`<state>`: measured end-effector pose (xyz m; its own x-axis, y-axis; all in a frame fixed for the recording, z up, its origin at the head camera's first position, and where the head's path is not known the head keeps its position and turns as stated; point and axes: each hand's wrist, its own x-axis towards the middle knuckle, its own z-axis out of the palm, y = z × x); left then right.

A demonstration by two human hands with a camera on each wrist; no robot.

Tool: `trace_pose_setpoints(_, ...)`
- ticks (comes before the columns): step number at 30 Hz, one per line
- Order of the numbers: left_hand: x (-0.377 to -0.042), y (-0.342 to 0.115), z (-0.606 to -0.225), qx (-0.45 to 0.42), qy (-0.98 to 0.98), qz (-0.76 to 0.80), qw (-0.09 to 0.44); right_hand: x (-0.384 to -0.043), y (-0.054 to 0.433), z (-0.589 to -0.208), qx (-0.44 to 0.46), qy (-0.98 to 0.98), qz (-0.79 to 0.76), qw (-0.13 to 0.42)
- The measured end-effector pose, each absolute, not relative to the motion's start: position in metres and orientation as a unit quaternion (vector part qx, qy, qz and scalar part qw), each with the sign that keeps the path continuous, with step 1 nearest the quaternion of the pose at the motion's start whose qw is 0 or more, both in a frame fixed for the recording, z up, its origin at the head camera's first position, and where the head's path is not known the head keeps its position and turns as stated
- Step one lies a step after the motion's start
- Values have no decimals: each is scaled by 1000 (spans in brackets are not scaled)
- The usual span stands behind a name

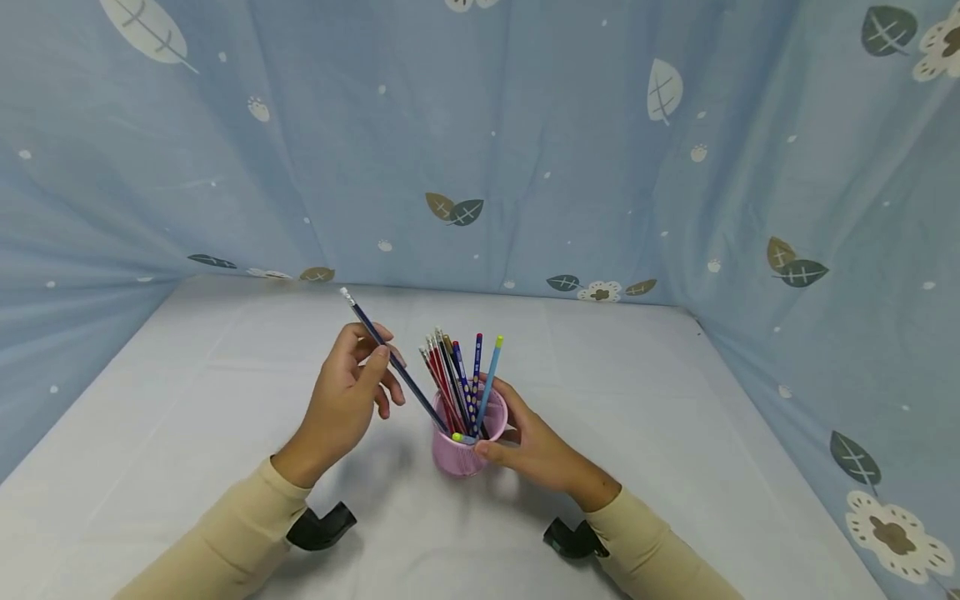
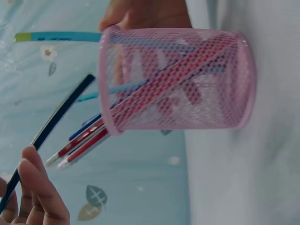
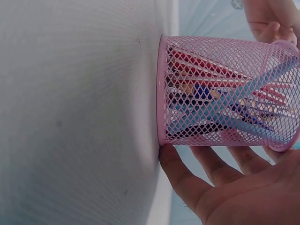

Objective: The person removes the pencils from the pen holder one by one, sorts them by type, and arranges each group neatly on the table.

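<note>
My left hand pinches a dark blue pencil between thumb and fingers, white end up. In the left wrist view, the pencil's lower end is just outside the mouth of a pink mesh pencil cup. The cup stands upright on the table, and my right hand grips its right side. Several pencils lean inside: red ones, a blue dotted one and a tall light blue one. Another with a yellow-green end sits low by the near rim.
White cloth covers the table around the cup. A blue leaf-patterned curtain hangs behind and along both sides. Dark wrist-worn devices stick out below the beige sleeves.
</note>
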<state>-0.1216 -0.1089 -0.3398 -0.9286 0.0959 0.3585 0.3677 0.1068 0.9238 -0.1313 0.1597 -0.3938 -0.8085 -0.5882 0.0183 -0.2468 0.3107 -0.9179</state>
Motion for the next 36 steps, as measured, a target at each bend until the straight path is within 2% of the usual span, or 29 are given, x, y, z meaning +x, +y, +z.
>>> trace_pose_setpoints(4, -123, -115, -336, -158, -707, -679, 125, -132, 159, -394, -265, 793, -523, 163)
trace_pose_setpoints(8, -127, -120, -336, -153, -706, -682, 116, -131, 159, -394, -267, 792, -524, 162)
trace_pose_setpoints(22, -142, -126, -352, -108, -794, -597, -25, -130, 160, -396, -257, 798, -521, 162)
trace_pose_setpoints(36, -148, -131, -364, -91, -857, -501, -80, -130, 160, -394, -260, 798, -519, 161)
